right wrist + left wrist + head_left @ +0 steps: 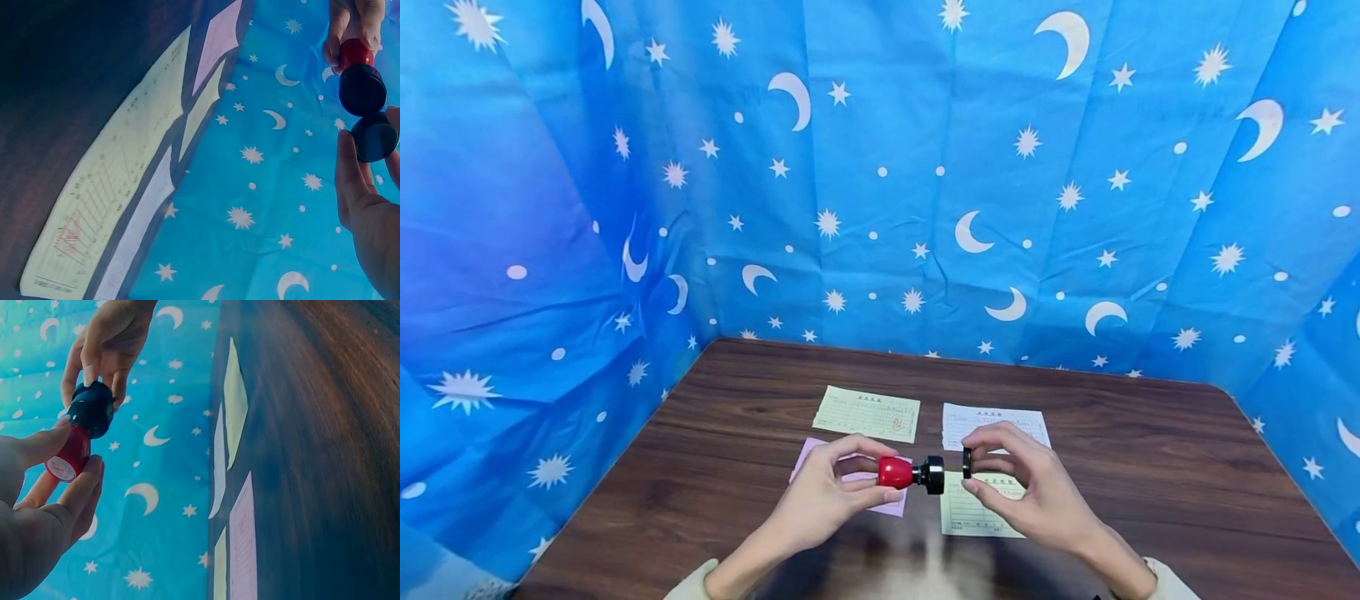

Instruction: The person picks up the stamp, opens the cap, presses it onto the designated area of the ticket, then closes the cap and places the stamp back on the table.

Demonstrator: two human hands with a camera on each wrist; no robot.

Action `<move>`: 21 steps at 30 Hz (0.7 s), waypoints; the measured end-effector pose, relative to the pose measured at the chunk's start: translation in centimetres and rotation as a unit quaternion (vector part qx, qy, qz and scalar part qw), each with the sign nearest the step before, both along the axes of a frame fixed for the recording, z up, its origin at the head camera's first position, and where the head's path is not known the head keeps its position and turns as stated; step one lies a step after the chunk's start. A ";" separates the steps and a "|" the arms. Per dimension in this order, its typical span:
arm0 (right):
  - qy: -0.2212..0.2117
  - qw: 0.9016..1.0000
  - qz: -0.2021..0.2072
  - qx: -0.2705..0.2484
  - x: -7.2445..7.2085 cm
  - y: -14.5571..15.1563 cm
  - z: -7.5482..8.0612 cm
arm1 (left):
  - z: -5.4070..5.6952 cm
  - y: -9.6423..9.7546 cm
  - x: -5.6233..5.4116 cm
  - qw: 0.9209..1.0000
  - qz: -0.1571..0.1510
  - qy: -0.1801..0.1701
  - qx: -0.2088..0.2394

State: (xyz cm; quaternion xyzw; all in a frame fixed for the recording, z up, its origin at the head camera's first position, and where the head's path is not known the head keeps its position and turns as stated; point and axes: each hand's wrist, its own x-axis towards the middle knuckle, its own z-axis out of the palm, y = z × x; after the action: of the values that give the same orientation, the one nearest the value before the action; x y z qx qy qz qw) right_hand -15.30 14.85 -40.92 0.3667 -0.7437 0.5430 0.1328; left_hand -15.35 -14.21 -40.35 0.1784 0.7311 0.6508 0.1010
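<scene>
My left hand (pixel 820 500) holds a hand stamp by its rounded red handle, thumb on one side and fingers on the other. The stamp (pixel 897 472) lies sideways in the air, its black round head pointing right. Facing that head, a black round cap (pixel 967 463) is pinched on edge between the thumb and fingers of my right hand (pixel 1045 483). A small gap separates cap and stamp in the head view. From the right wrist, the open face of the cap (pixel 376 139) shows just below the stamp's dark head (pixel 362 91).
Four printed slips lie below and beyond the hands on the brown wooden table (pixel 715 467): a pale green one (pixel 857 415), a white one (pixel 992 417), a pink one (pixel 891 507) and a yellowish one (pixel 973 517). A blue curtain (pixel 880 192) with moons and stars surrounds the table.
</scene>
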 end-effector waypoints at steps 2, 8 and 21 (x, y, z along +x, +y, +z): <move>-0.013 1.000 0.003 -0.003 0.1 0.1 -0.2 | -0.1 0.3 -0.2 1.000 -0.001 0.003 0.003; -0.024 1.000 0.017 -0.005 0.3 0.3 -0.7 | -0.1 0.8 -0.5 1.000 -0.009 0.018 0.009; -0.008 0.999 0.025 -0.034 0.5 0.4 -0.6 | 0.4 2.0 -0.7 0.999 -0.026 0.006 0.044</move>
State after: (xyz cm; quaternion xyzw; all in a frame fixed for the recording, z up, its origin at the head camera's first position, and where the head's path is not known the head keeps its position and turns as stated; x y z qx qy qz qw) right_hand -14.79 15.23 -41.51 0.3759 -0.7168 0.5736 0.1257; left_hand -16.00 -12.18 -39.97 0.2052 0.6973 0.6786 0.1054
